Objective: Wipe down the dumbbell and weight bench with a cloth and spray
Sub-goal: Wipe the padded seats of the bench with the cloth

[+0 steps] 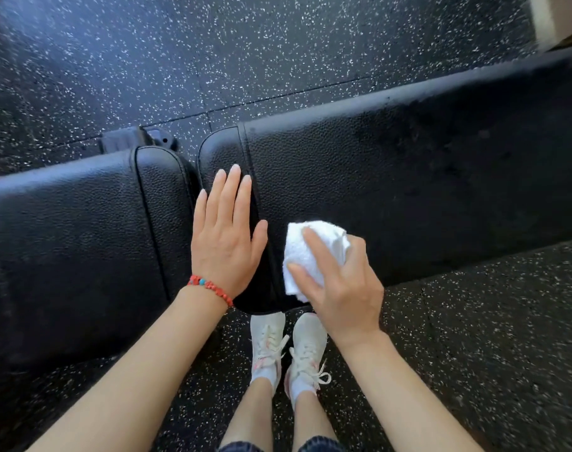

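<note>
On the black bench (408, 177), near the gap between its two pads, the right hand (340, 282) grips a bunched white cloth (310, 249), fingers curled over it, pressing it onto the longer pad close to the near edge. Left hand (227, 233) lies flat just beside it, palm down, fingers spread and straight, holding nothing, red bead bracelet (209, 287) on the wrist. Speckled rubber floor (278, 44) all around; white sneakers (287, 350) stand below the bench edge.
</note>
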